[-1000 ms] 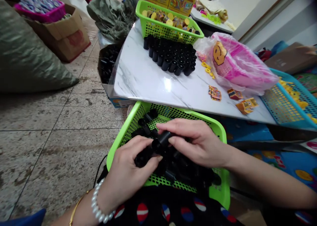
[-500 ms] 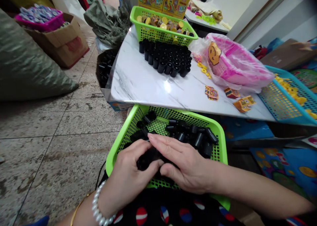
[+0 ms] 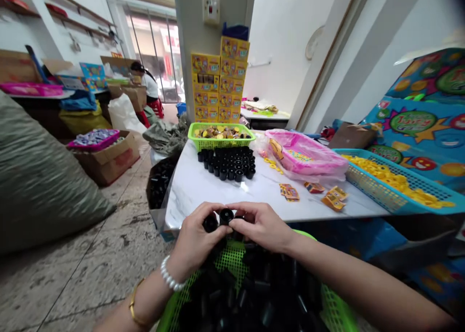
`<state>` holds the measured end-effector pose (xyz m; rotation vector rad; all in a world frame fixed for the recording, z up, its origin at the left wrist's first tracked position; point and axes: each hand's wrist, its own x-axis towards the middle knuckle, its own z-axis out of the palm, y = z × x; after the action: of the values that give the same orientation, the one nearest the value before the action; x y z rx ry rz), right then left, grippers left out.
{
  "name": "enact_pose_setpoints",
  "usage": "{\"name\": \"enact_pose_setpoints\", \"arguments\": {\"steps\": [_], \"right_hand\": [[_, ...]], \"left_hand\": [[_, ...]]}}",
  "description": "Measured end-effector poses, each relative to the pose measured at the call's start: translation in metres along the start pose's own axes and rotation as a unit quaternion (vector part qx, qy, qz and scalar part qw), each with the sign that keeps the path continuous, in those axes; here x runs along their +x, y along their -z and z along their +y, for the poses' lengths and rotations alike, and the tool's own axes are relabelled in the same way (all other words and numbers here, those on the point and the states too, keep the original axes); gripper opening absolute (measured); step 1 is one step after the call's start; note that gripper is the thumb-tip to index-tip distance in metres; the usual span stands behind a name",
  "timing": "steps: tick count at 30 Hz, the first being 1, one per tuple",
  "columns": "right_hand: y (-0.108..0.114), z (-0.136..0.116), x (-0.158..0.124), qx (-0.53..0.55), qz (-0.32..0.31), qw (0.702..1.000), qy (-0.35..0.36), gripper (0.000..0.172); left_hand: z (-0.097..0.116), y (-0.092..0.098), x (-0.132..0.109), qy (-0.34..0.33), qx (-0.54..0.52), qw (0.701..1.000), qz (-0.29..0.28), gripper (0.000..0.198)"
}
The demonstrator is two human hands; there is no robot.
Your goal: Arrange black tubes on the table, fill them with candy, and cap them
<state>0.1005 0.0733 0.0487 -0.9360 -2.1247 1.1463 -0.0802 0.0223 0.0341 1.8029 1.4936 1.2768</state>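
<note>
Black tube (image 3: 225,216) pinched between left hand (image 3: 198,238) and right hand (image 3: 262,227), both half-curled; second tube (image 3: 210,223) held in left. I see green basket (image 3: 228,259) at 6 o'clock.

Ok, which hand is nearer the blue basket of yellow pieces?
The right hand is nearer, down and left of the blue basket; the left hand is farther left.

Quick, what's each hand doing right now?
Left hand: closed, holding a black tube.
Right hand: closed, holding a second black tube.
</note>
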Motion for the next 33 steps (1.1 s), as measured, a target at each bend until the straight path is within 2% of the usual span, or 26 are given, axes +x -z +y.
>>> {"name": "enact_pose_setpoints", "arguments": {"steps": [3,6,10,12,15,20,25,33], "right_hand": [[0.005,0.006,0.014,-0.038,-0.003,0.999,-0.037,0.02],[0.01,0.013,0.033,-0.12,0.015,0.992,-0.042,0.027],[0.012,0.022,0.07,-0.258,0.07,0.963,0.014,0.024],[0.007,0.026,0.092,-0.281,0.077,0.957,0.015,0.021],[-0.006,0.029,0.123,-0.313,0.083,0.946,0.008,0.028],[-0.025,0.029,0.157,-0.355,0.096,0.93,-0.006,0.036],[-0.03,0.032,0.17,-0.385,0.092,0.918,-0.016,0.037],[-0.036,0.025,0.17,-0.393,0.115,0.912,-0.006,0.043]], "left_hand": [[-0.006,-0.009,0.017,-0.01,0.006,1.0,-0.01,0.028],[-0.015,-0.01,0.03,-0.003,0.032,0.999,0.007,0.033],[-0.046,0.005,0.061,0.044,0.059,0.997,0.038,0.023],[-0.066,0.016,0.084,0.077,0.067,0.994,0.049,0.021],[-0.092,0.029,0.122,0.103,0.094,0.988,0.063,0.025],[-0.112,0.039,0.169,0.096,0.147,0.98,0.093,0.029],[-0.126,0.032,0.186,0.112,0.171,0.974,0.095,0.032],[-0.133,0.03,0.184,0.118,0.2,0.968,0.094,0.033]]}}
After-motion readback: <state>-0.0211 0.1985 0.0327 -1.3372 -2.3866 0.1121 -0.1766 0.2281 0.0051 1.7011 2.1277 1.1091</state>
